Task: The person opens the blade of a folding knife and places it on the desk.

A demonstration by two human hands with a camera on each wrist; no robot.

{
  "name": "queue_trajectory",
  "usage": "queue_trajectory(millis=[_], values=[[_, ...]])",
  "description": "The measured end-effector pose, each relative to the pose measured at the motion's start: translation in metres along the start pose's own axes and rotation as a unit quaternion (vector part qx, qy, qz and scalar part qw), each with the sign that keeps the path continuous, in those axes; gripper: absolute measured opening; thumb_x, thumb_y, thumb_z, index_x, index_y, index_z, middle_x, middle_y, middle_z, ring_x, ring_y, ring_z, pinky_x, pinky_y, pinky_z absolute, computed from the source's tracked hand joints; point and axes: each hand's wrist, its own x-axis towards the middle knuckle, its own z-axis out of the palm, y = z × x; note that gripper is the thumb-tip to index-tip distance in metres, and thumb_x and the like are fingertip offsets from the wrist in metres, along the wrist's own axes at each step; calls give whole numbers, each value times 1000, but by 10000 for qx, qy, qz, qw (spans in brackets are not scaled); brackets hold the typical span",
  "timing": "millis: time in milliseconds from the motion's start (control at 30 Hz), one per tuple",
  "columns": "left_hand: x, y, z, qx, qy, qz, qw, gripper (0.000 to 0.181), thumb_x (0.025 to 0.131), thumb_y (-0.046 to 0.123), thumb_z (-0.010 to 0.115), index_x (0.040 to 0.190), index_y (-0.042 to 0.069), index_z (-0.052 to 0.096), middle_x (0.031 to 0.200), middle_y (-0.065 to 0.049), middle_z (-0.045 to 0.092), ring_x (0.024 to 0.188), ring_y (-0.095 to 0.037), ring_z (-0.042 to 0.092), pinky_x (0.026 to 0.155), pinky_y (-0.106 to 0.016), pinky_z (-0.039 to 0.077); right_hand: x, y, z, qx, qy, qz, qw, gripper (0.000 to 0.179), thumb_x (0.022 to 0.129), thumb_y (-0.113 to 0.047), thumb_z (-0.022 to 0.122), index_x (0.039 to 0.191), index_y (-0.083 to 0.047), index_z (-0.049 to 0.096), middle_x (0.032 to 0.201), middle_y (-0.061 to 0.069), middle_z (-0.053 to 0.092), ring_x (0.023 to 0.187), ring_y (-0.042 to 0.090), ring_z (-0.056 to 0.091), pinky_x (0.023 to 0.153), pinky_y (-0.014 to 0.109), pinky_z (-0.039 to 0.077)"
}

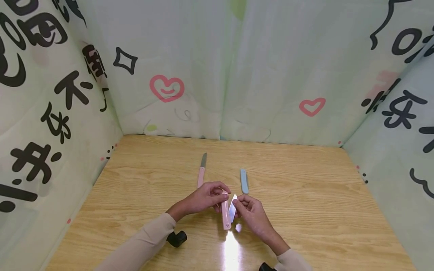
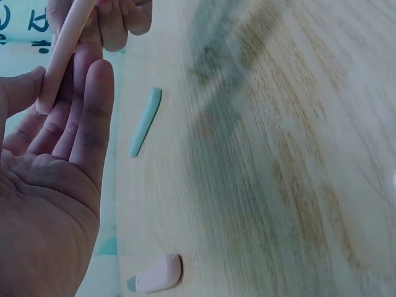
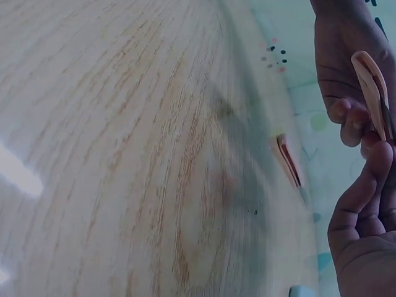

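A pink-handled folding knife (image 1: 225, 214) is held above the table between both hands, its blade (image 1: 232, 210) partly swung out from the handle. My left hand (image 1: 207, 197) pinches the handle near its upper end between thumb and fingers. With thumb and fingers, my right hand (image 1: 252, 214) pinches the blade near its tip. In the left wrist view, the left palm (image 2: 49, 192) faces the camera and the thumb presses the pink handle (image 2: 62, 59). The right wrist view shows the handle's slot side (image 3: 372, 93), with the blade edge beside it.
Beyond the left hand lies a second pink folding knife (image 1: 201, 176), blade extended away from me. A folded light-blue knife (image 1: 244, 181) lies beyond the right hand. Printed curtains (image 1: 271, 75) enclose the wooden table (image 1: 305, 188) at the back and sides.
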Motion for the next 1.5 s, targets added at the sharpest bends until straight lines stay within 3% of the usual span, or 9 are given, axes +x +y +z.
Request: queue_trajectory(millis=[167, 300, 433, 600, 700, 867, 1200, 1333, 1500], values=[[-3, -3, -1, -60, 54, 129, 9999, 25, 105, 6, 57, 121, -13, 54, 87, -7, 70, 71, -15, 66, 67, -35, 58, -1, 0, 1, 63, 185, -109, 9997, 19, 103, -4, 59, 95, 13, 60, 71, 7, 62, 63, 11, 60, 63, 24, 53], [-4, -5, -1, 46, 155, 203, 9997, 24, 105, 8, 57, 120, -11, 54, 86, -7, 69, 72, -21, 66, 68, -40, 57, -2, 0, 1, 107, 362, -182, 9991, 17, 102, -2, 59, 96, 14, 60, 71, 10, 62, 61, 11, 59, 62, 24, 52], [-7, -4, 0, 673, 158, 274, 9972, 28, 105, 16, 59, 125, -3, 60, 103, -9, 67, 83, -25, 66, 73, -41, 56, -2, 0, 0, 99, 371, -185, 9991, 16, 102, -1, 58, 97, 14, 60, 73, 14, 62, 62, 11, 58, 62, 25, 53], [-14, 3, -1, 1519, -35, 139, 9883, 50, 93, 23, 77, 138, 10, 60, 123, -4, 59, 89, -17, 62, 71, -28, 53, -2, 0, -1, -34, 436, -179, 9989, 17, 103, -4, 59, 96, 12, 61, 73, 12, 62, 63, 12, 58, 62, 27, 53], [-16, 7, -4, 1799, -87, 235, 9834, 56, 86, 19, 85, 136, 10, 61, 116, 2, 58, 85, -15, 60, 67, -26, 52, -3, 0, -1, -32, 425, -189, 9989, 17, 103, -3, 59, 96, 13, 60, 72, 10, 62, 63, 12, 57, 63, 26, 53], [-16, 8, -6, 2097, -7, 555, 9762, 50, 85, 16, 86, 128, 5, 65, 105, 7, 60, 82, -13, 59, 67, -25, 51, -4, -1, 0, 78, 384, -196, 9990, 17, 103, -1, 57, 98, 15, 59, 72, 7, 62, 64, 11, 58, 64, 26, 54], [-18, 4, -7, 2385, 394, 781, 9672, 46, 81, 23, 89, 120, 10, 69, 106, 8, 64, 83, -17, 60, 63, -25, 51, -4, -1, -2, 165, 652, -125, 9977, 14, 102, 0, 58, 97, 13, 61, 74, 8, 63, 64, 11, 58, 62, 25, 53], [-19, 1, -7, 2712, 643, 811, 9570, 47, 78, 27, 92, 116, 10, 71, 101, 11, 64, 82, -13, 59, 61, -24, 49, -3, 0, -2, 267, 708, -87, 9971, 13, 102, 2, 58, 97, 13, 61, 75, 10, 64, 64, 12, 59, 62, 25, 54], [-20, -3, -8, 3313, 1011, 1115, 9315, 47, 72, 35, 94, 108, 12, 74, 96, 13, 64, 78, -12, 59, 62, -23, 48, -2, 0, -3, 234, 753, -89, 9968, 13, 102, 2, 58, 96, 13, 61, 76, 10, 65, 64, 12, 60, 62, 25, 54]])
